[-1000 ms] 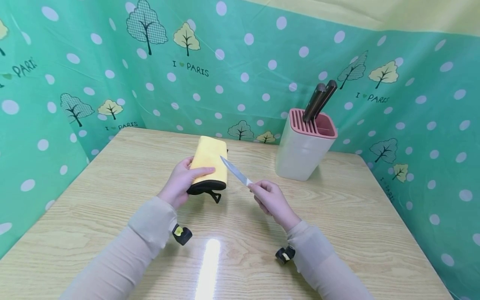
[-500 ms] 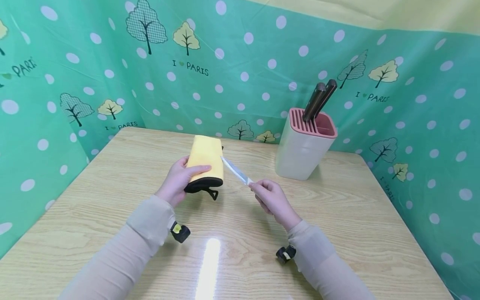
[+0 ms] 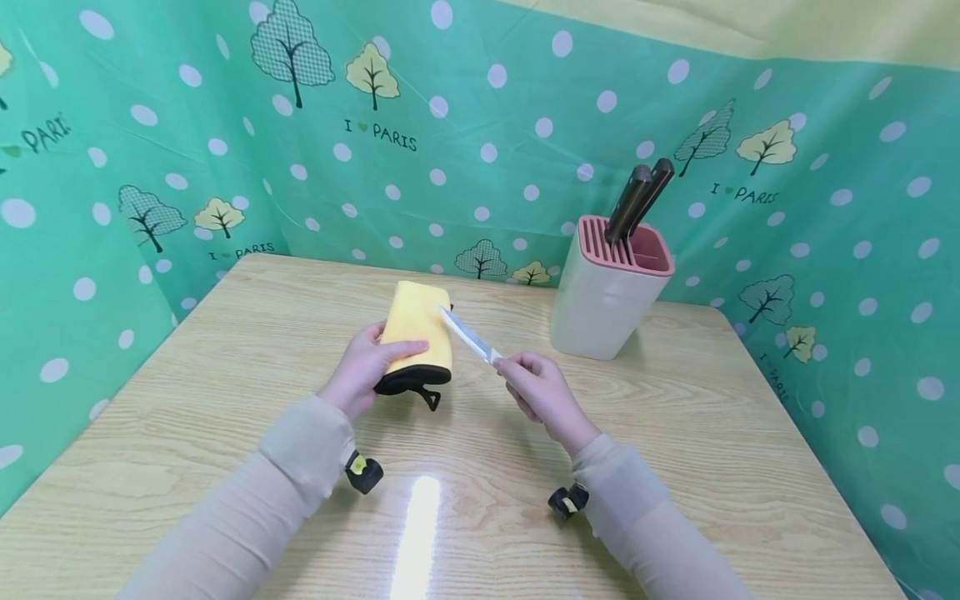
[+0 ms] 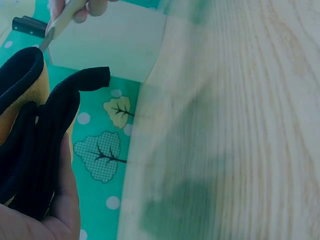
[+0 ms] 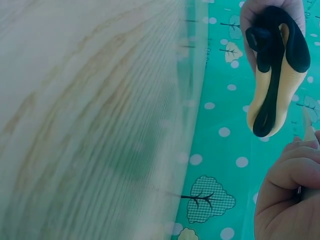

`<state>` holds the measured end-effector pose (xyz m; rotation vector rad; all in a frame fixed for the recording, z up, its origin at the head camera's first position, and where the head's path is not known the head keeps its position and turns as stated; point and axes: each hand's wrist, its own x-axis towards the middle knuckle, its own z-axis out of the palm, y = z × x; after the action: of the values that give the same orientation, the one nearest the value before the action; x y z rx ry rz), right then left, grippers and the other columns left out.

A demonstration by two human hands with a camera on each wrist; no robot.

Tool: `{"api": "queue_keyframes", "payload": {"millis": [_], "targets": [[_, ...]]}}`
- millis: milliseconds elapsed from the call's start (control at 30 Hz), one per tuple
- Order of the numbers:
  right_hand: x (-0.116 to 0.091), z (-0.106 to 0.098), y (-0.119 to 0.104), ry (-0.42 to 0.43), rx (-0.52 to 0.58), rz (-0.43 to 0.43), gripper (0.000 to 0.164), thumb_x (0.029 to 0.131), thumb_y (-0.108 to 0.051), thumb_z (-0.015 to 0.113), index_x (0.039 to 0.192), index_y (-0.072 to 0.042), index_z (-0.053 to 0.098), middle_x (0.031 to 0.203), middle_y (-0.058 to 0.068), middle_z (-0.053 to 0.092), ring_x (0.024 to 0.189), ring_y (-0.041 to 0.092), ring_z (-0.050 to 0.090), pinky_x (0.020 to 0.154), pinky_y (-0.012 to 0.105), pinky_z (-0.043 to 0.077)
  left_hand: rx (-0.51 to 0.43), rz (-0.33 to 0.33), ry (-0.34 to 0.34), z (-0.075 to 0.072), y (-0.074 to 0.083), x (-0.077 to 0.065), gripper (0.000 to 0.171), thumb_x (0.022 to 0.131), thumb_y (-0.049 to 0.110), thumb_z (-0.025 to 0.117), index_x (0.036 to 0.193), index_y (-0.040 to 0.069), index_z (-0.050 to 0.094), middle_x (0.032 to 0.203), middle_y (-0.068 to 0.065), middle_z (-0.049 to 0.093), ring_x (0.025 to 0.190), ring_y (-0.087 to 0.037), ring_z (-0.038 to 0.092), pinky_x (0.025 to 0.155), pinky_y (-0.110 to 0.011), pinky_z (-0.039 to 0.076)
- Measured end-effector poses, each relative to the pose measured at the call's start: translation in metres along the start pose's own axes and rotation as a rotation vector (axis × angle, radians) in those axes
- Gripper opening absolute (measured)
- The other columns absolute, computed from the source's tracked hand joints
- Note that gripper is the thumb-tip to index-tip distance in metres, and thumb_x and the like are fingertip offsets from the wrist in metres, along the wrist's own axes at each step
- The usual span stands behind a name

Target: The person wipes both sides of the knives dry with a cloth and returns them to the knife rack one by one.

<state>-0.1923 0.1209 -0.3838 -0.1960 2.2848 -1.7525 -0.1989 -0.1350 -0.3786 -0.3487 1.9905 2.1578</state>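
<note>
My left hand grips a folded yellow cloth with black edging, its thumb lying across the front. A short black loop hangs from the cloth's lower end, and the left wrist view shows the dark folded edges close up. In my right hand is a small knife, pinched by its pale handle. The blade points up and left, its tip overlapping the cloth's right edge in the head view. Whether the tip touches the cloth, I cannot tell. Most of the handle is hidden by the fingers.
A white knife block with a pink slotted top stands at the back right, two dark-handled knives upright in it. Green polka-dot curtain lines the back and sides of the wooden table.
The left hand with the cloth shifted slightly left, then back right and a little nearer to me. The knife and right hand have barely moved, and the blade catches the light differently.
</note>
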Motion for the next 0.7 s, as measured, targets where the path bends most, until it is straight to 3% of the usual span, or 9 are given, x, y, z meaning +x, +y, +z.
{"api": "queue_keyframes", "payload": {"millis": [700], "targets": [[0.002,0.005,-0.010,0.011,0.002,-0.028,0.034,0.097,-0.037,0.060,0.097,-0.003,0.064,0.057,-0.004,0.044,0.043,0.008,0.031,0.039,0.022,0.024,0.001,0.006,-0.071,0.021,-0.017,-0.007,0.075,0.084,0.017,0.078,0.145,0.007,0.038,0.111,-0.006,0.067,0.084,-0.011,0.070,0.076,-0.025,0.057]]}}
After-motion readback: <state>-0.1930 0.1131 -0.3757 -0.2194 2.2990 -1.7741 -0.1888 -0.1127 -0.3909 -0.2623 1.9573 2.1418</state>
